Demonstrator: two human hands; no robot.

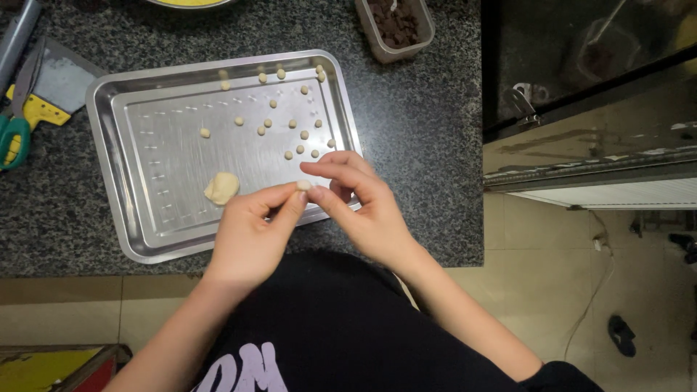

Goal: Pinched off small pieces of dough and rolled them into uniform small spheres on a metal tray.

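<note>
A shiny metal baking tray (131, 239) lies on the speckled granite counter. Several small pale dough balls (293, 123) are scattered over its right half. A larger lump of dough (221, 187) rests near its middle. My left hand (250, 236) and my right hand (363, 210) meet over the tray's near right corner. Between their fingertips they pinch one small dough ball (303, 186).
A clear tub of dark chocolate chips (396, 25) stands beyond the tray. A scraper (58, 83) and green-handled scissors (13, 138) lie at the left. The counter's edge runs along the front and right, with tiled floor below and a glass-topped appliance (581, 58) at the right.
</note>
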